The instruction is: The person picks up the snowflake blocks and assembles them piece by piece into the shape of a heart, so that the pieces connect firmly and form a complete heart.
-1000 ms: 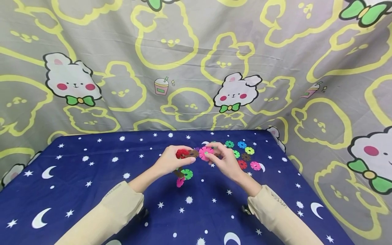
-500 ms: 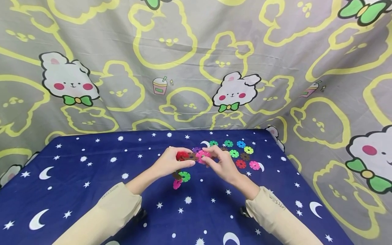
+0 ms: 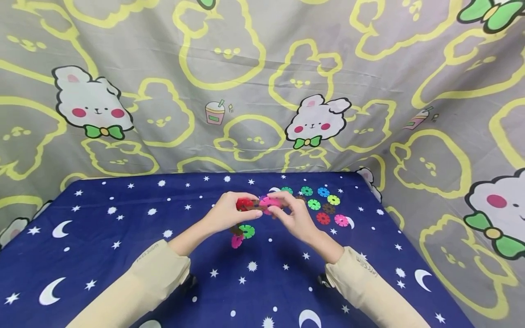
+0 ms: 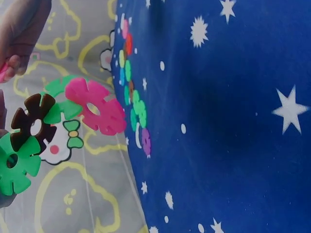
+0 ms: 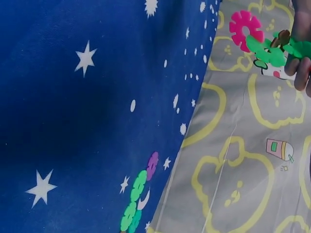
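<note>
In the head view my left hand (image 3: 224, 213) grips a chain of interlocking snowflake discs, a red disc (image 3: 244, 204) and brown pieces between its thumb and fingers. From the chain's lower end hang a green disc (image 3: 247, 231) and a pink disc (image 3: 237, 241). Close by, my right hand (image 3: 297, 217) pinches another pink disc (image 3: 267, 203) at the brown end of the chain; the fingers partly cover that joint. The left wrist view shows the hanging part near: a brown disc (image 4: 22, 119) between green discs, with the pink end disc (image 4: 109, 116) beyond.
Several loose discs lie on the starry blue cloth (image 3: 254, 291) at the back right, among them a blue disc (image 3: 323, 192), a yellow disc (image 3: 333, 200) and a red disc (image 3: 323, 218). A patterned grey curtain (image 3: 164, 59) rises behind the table.
My right hand has moved left with its pink disc, from a small gap to overlapping the brown piece. The left hand stays nearly in place; the hanging discs have shifted slightly.
</note>
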The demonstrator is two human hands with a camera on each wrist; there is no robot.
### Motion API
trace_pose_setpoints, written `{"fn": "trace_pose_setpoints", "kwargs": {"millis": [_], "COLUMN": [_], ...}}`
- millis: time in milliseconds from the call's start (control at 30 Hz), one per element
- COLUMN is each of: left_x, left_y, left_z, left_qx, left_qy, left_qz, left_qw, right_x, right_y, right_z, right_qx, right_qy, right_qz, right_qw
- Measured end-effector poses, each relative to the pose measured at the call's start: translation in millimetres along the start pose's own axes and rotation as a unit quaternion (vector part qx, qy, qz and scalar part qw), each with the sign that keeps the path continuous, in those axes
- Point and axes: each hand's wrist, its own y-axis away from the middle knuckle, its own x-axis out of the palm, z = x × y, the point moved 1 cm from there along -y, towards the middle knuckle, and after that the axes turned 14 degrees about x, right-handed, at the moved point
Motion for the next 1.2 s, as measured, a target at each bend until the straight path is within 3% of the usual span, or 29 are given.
{"fn": "trace_pose_setpoints", "kwargs": {"millis": [167, 267, 367, 567, 700, 900, 1067, 1200], "left_x": [0.5, 2.1, 3.2, -3.8, -7.4, 0.3, 1.9, -2.4], "left_y": [1.5, 2.3, 2.8, 0.3, -3.2, -3.6, -2.5, -0.5], "left_z": [3.8, 6.0, 7.1, 4.7, -0.7, -3.9, -1.5, -1.0], "left_qx": [-0.047, -0.059, -0.052, -0.016, 0.005, 0.03, 0.026, 0.016], "left_qy": [0.067, 0.083, 0.083, 0.07, 0.073, 0.082, 0.08, 0.082], "left_qz": [-0.032, -0.039, -0.032, -0.05, -0.056, -0.051, -0.074, -0.09], "left_qw": [0.9962, 0.994, 0.9947, 0.9961, 0.9958, 0.9949, 0.9937, 0.9924], "right_x": [-2.2, -1.1, 0.2, 1.5, 5.1, 13.3, 11.2, 1.2], "right_y": [1.7, 3.3, 3.7, 4.0, 4.0, 2.9, 0.5, -1.2], "right_z": [-3.3, -4.4, -2.2, -0.5, 0.2, 1.7, -4.1, -22.5], "right_qx": [0.049, 0.073, 0.093, 0.118, 0.118, 0.114, 0.127, 0.162], "right_qy": [-0.061, -0.106, -0.139, -0.141, -0.149, -0.163, -0.157, -0.125], "right_qz": [0.007, 0.013, 0.004, -0.018, -0.018, -0.008, 0.011, 0.01], "right_qw": [0.9969, 0.9916, 0.9858, 0.9827, 0.9816, 0.98, 0.9793, 0.9788]}}
